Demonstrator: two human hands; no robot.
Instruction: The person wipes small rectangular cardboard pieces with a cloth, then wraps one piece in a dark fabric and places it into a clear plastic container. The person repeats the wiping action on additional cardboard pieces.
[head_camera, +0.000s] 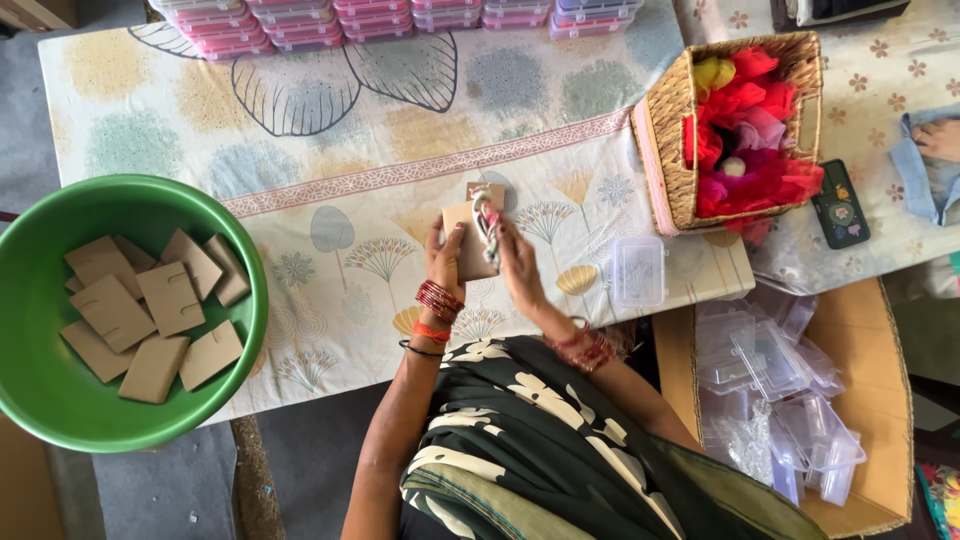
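Card: a small brown card (462, 243) is held upright above the patterned tablecloth (330, 150), long axis pointing away from the body.
Ornament: a beaded piece (486, 222) lies along the card's right edge.
Left hand (443, 262): closed on the card.
Right hand (517, 262): pinched on the ornament, nearer it.
Room: green bowl (40, 400) of cards left, clear box (637, 270) right.

We've got a bright green bowl (40, 400) full of plain brown cards (150, 310). The tablecloth (400, 130) is cream with pastel leaf prints, and the wicker basket (665, 130) is tan.
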